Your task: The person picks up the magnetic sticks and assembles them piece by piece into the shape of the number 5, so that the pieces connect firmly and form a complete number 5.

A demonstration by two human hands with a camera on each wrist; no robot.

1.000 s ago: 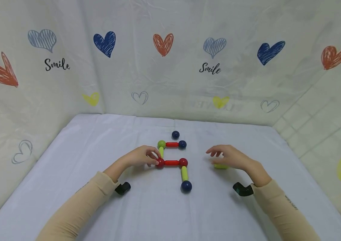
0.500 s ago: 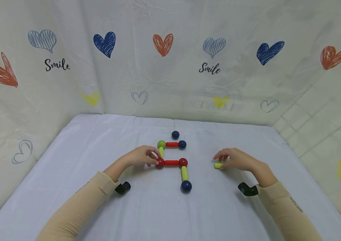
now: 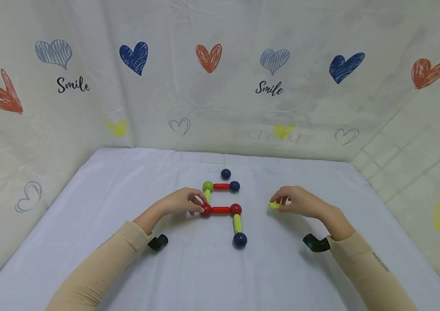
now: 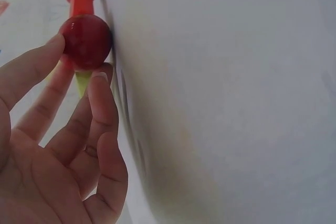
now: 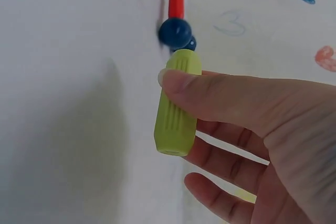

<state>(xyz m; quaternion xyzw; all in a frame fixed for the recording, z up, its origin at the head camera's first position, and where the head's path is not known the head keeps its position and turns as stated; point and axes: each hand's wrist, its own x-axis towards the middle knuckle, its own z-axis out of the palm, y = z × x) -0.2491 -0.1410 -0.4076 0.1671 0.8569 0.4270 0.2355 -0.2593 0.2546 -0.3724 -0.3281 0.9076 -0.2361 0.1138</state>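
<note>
My left hand (image 3: pixel 182 201) pinches a red ball (image 4: pixel 86 43) at the left corner of a chain of balls and rods lying on the table. From that ball, a red rod (image 3: pixel 220 210) runs right to a second red ball (image 3: pixel 235 209), then a yellow-green rod (image 3: pixel 237 223) leads to a near blue ball (image 3: pixel 240 239). Behind it, a green ball (image 3: pixel 208 186) joins by another red rod (image 3: pixel 221 186) to a far blue ball (image 3: pixel 235 186). To the right, my right hand (image 3: pixel 301 203) holds a separate yellow-green magnetic rod (image 5: pixel 177 114) between thumb and fingers, above the cloth.
A loose dark blue ball (image 3: pixel 226 174) sits just behind the chain. White cloth (image 3: pixel 188 276) covers the table, and a heart-printed curtain (image 3: pixel 227 103) hangs behind it. Black wrist cameras (image 3: pixel 316 242) jut out beneath both sleeves.
My right hand has taken hold of the yellow-green rod, lifted it off the cloth and brought it slightly left. The left hand and the chain stay in place.
</note>
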